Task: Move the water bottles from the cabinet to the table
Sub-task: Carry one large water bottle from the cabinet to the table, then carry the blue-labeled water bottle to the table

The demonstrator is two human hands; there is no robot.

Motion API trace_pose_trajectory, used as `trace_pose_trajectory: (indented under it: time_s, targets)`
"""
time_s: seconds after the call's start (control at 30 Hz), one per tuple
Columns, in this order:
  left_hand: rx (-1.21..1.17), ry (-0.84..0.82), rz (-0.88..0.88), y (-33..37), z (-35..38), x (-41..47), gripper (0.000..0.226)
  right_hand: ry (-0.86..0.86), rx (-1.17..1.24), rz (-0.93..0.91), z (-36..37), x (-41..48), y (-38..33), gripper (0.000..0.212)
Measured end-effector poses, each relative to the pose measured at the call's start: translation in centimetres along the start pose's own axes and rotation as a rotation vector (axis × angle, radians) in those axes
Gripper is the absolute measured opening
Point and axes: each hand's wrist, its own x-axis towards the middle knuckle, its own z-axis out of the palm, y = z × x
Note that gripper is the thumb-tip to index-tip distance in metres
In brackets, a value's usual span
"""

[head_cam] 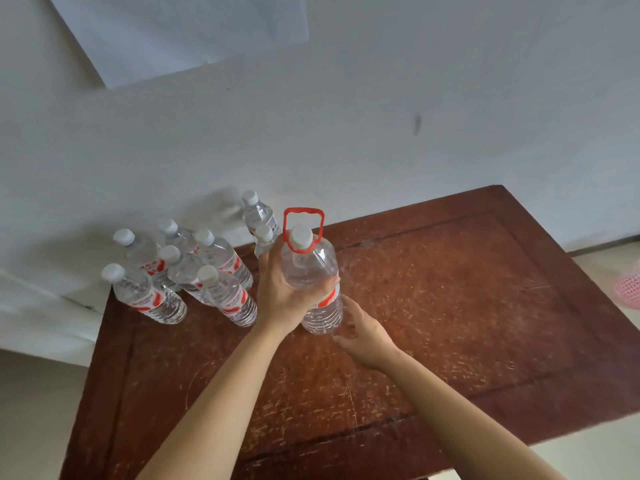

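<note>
— So, what is on your left?

— A cluster of small water bottles (194,271) with white caps stands upright at the table's (450,306) far left corner, close against the white wall (346,133).

— And your hands?

— Your left hand (287,292) is wrapped around the shoulder of the large bottle (313,282), the one with the red carry handle (303,223). The bottle stands on the wood just right of the cluster.

— The other one?

— Your right hand (363,334) sits low beside the bottle's base, fingers loose and spread, gripping nothing. Farther right, a pink basket (628,285) shows on the floor.
</note>
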Motion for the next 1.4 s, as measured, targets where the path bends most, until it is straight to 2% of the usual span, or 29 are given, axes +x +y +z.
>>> trace_pose_trajectory:
  time_s: [0.1, 0.13, 0.23, 0.37, 0.47, 0.57, 0.7, 0.8, 0.9, 0.97, 1.07, 1.2, 1.27, 1.4]
  targets:
    - [0.016, -0.079, -0.038, -1.5, -0.9, -2.1, 0.103, -0.017, -0.071, 0.037, 0.3, -0.3, 0.7, 0.077]
    - [0.070, -0.093, -0.063, -2.6, -1.2, -3.0, 0.098, -0.024, -0.108, 0.062, 0.6, -0.3, 1.0, 0.072]
    - [0.342, -0.009, -0.168, -5.9, -2.5, -7.4, 0.071, -0.050, -0.218, 0.137, 1.8, -0.6, 2.2, 0.056]
    - [0.514, 0.128, -0.390, -8.1, -5.3, -15.6, 0.067, -0.193, -0.323, 0.049, 5.1, -1.4, 2.1, 0.047]
    - [0.703, 0.218, -0.544, -8.8, -8.2, -20.9, 0.069, -0.280, -0.376, -0.146, 8.0, -1.8, -0.2, 0.046]
    - [0.760, 0.409, -0.764, -7.8, -11.3, -26.3, 0.067, -0.318, -0.463, -0.412, 12.2, -3.3, -4.9, 0.051]
    - [0.774, 0.678, -0.862, -5.1, -16.8, -32.5, 0.064, -0.319, -0.492, -0.724, 17.6, -7.4, -13.1, 0.064]
    - [0.817, 0.873, -0.870, -2.9, -21.6, -39.2, 0.066, -0.341, -0.498, -0.920, 21.7, -11.9, -18.9, 0.065]
    - [0.834, 1.065, -0.927, -0.3, -26.1, -46.4, 0.070, -0.288, -0.435, -1.099, 25.8, -17.4, -23.9, 0.064]
    - [0.793, 1.239, -0.998, 1.6, -29.0, -54.0, 0.073, -0.281, -0.412, -1.273, 30.5, -23.5, -27.3, 0.067]
    - [0.859, 1.357, -1.021, 4.3, -32.1, -62.8, 0.073, -0.284, -0.377, -1.430, 36.5, -31.2, -31.2, 0.071]
    - [0.964, 1.582, -1.181, 9.6, -36.7, -80.0, 0.071, -0.467, -0.273, -1.729, 47.5, -48.8, -36.2, 0.073]
    - [1.029, 1.609, -1.166, 11.0, -37.6, -82.4, 0.070, -0.475, -0.230, -1.769, 49.0, -51.6, -37.1, 0.073]
    - [1.104, 1.718, -1.288, 13.2, -38.5, -91.9, 0.069, -0.600, -0.142, -1.958, 55.5, -62.0, -38.4, 0.072]
